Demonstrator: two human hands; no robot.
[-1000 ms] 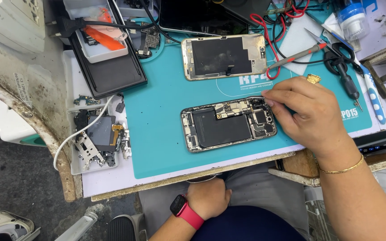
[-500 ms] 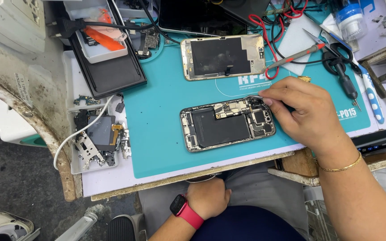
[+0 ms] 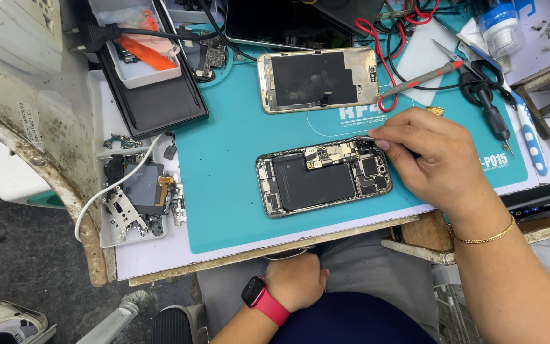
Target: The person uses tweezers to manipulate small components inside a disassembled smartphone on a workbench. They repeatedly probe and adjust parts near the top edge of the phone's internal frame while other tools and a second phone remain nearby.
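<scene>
A teal mat (image 3: 237,191) with white lettering at its two o'clock edge covers the bench (image 3: 160,261), and the opened phone (image 3: 324,176) lies at its centre. The right hand (image 3: 440,162), at three o'clock of the phone, has its grip pinched on a thin tool (image 3: 361,137) over the phone's upper edge. The left hand (image 3: 297,280), at six o'clock below the bench, is curled into a loose fist on the lap.

- Dark detached phone screen (image 3: 316,78) lies face down at the mat's top centre.
- Small white label (image 3: 28,118) sticks on the grimy left casing.
- Black flat box (image 3: 154,105) stands upper left.
</scene>
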